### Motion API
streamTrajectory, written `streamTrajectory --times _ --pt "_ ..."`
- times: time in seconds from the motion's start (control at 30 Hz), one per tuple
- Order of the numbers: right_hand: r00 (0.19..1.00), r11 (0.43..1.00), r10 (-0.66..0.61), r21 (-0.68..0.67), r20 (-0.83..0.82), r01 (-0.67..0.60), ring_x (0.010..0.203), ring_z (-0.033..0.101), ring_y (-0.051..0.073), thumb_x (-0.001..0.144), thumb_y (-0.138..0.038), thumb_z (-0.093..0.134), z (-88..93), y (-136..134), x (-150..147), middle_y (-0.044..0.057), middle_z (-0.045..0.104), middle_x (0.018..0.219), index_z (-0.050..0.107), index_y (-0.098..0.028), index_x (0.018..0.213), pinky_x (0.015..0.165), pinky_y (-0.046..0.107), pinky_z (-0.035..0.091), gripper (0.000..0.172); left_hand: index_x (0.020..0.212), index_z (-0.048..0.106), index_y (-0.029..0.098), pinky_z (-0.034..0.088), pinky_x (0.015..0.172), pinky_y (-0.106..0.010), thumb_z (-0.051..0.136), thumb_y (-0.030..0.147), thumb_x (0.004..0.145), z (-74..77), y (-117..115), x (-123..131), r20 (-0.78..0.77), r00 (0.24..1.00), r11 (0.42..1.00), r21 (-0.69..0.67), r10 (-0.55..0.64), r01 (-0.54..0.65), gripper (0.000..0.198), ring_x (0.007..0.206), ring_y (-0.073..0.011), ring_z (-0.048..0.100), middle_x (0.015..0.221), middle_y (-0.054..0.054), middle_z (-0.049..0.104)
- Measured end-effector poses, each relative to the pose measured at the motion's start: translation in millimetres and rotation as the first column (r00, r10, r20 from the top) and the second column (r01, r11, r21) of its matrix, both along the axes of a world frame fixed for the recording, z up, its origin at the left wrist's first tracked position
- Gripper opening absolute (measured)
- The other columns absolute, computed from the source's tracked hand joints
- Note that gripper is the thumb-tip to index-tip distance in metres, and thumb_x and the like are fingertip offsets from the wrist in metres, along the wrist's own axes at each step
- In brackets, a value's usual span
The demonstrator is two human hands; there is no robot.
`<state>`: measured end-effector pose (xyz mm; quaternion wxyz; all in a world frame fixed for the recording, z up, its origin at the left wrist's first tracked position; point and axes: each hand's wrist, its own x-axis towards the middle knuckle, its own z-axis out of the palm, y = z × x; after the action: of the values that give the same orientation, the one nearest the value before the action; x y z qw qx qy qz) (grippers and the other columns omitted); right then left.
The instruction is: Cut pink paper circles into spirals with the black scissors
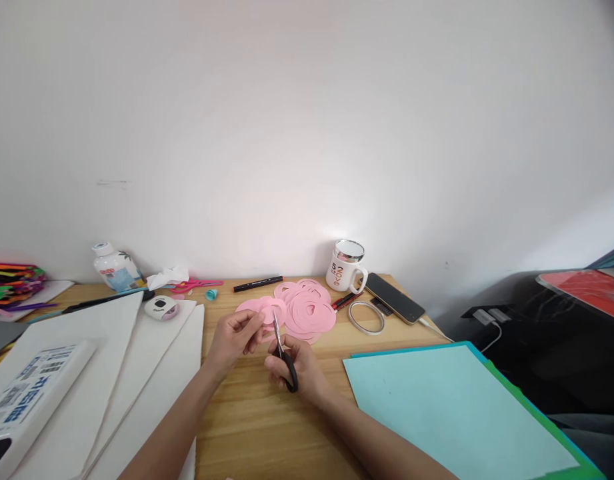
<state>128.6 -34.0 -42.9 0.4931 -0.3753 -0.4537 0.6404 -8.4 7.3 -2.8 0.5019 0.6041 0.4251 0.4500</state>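
Between thumb and fingers, my left hand pinches a pink paper piece with a rounded outline. My right hand grips black-handled scissors, whose metal blades point up and away from me. The blade tips overlap the pink piece; I cannot tell whether they are cutting into it. Just beyond both hands lies a heap of pink paper cutouts, rounded and overlapping on the wooden table. A black marker with orange ends rests behind the paper.
A white mug, a roll of tape and a charging phone stand at the back right. Light blue paper sheets lie on the right, white sheets on the left. Pink scissors and a white bottle sit back left.
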Motion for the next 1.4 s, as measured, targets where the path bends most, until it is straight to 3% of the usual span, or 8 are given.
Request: streamTrajectory --times 0.7,0.9,0.97,1.07,1.13,1.2,1.3,1.4 --pt "1.0 1.0 -0.003 -0.001 0.024 0.003 0.031 0.04 0.006 0.057 -0.045 0.076 -1.9 -1 0 -0.009 0.049 0.039 0.048 -0.019 0.069 0.034 0.017 0.028 0.04 0.049 0.053 0.016 0.028 0.035 -0.017 0.06 0.042 0.074 3.0 -2 0 -0.133 0.99 0.999 0.034 -0.035 0.039 0.037 0.035 -0.0055 0.037 0.037 0.005 0.046" --pt "0.969 0.968 -0.247 0.039 0.024 0.246 0.032 0.04 0.008 0.062 -0.048 0.072 -1.1 4 3 -0.008 0.047 0.04 0.049 -0.02 0.067 0.034 0.019 0.028 0.037 0.049 0.056 0.016 0.026 0.034 -0.017 0.067 0.045 0.067 7.0 -3 -6 0.08 0.987 0.98 -0.128 -0.139 0.149 0.036 0.033 -0.0048 0.036 0.036 0.005 0.048" --pt "0.914 0.912 -0.406 0.064 -0.014 0.406 0.038 0.043 0.009 0.067 -0.049 0.068 1.5 6 6 -0.007 0.046 0.044 0.048 -0.021 0.068 0.039 0.021 0.033 0.035 0.048 0.06 0.015 0.028 0.032 -0.018 0.072 0.045 0.061 10.3 -4 -11 0.094 0.94 0.919 -0.202 -0.327 0.34 0.035 0.032 -0.0061 0.038 0.036 0.002 0.052" --pt "0.832 0.826 -0.553 0.105 -0.03 0.553 0.05 0.05 0.012 0.072 -0.048 0.065 5.4 9 11 -0.005 0.049 0.054 0.046 -0.022 0.076 0.049 0.024 0.039 0.032 0.058 0.071 0.016 0.037 0.034 -0.023 0.078 0.039 0.054 14.2 -7 -16 0.036 0.738 0.687 -0.337 -0.674 0.644 0.024 0.036 -0.0127 0.051 0.048 -0.006 0.065" --pt "0.823 0.815 -0.567 0.159 0.022 0.557 0.056 0.051 0.014 0.071 -0.044 0.067 5.9 8 12 -0.004 0.052 0.06 0.046 -0.022 0.082 0.053 0.025 0.041 0.032 0.071 0.075 0.017 0.042 0.036 -0.025 0.078 0.035 0.056 14.6 -9 -18 0.014 0.606 0.545 -0.421 -0.795 0.725 0.023 0.041 -0.0164 0.057 0.058 -0.008 0.07" --pt "0.85 0.845 -0.514 0.236 0.115 0.479 0.062 0.053 0.016 0.069 -0.038 0.07 3.5 6 11 -0.002 0.055 0.067 0.048 -0.021 0.084 0.058 0.026 0.043 0.032 0.073 0.076 0.018 0.043 0.037 -0.026 0.078 0.033 0.057 12.9 -10 -19 0.021 0.571 0.497 -0.465 -0.821 0.732 0.022 0.041 -0.0166 0.058 0.059 -0.008 0.07" --pt "0.874 0.891 -0.407 0.324 0.265 0.317 0.068 0.055 0.017 0.067 -0.03 0.072 -4.8 2 6 0.0 0.058 0.075 0.049 -0.021 0.081 0.061 0.027 0.043 0.028 0.058 0.071 0.017 0.038 0.031 -0.024 0.082 0.037 0.05 9.0 -6 -23 0.111 0.697 0.603 -0.418 -0.709 0.68 0.025 0.032 -0.013 0.051 0.045 -0.004 0.062" --pt "0.804 0.899 -0.379 0.39 0.458 0.202 0.068 0.056 0.018 0.068 -0.021 0.069 -12.1 0 3 0.001 0.061 0.077 0.052 -0.022 0.087 0.061 0.027 0.042 0.026 0.042 0.055 0.018 0.021 0.025 -0.019 0.078 0.056 0.046 7.2 3 -28 0.351 0.858 0.868 -0.192 -0.375 0.458 0.044 0.022 -0.0047 0.03 0.029 0.005 0.039"
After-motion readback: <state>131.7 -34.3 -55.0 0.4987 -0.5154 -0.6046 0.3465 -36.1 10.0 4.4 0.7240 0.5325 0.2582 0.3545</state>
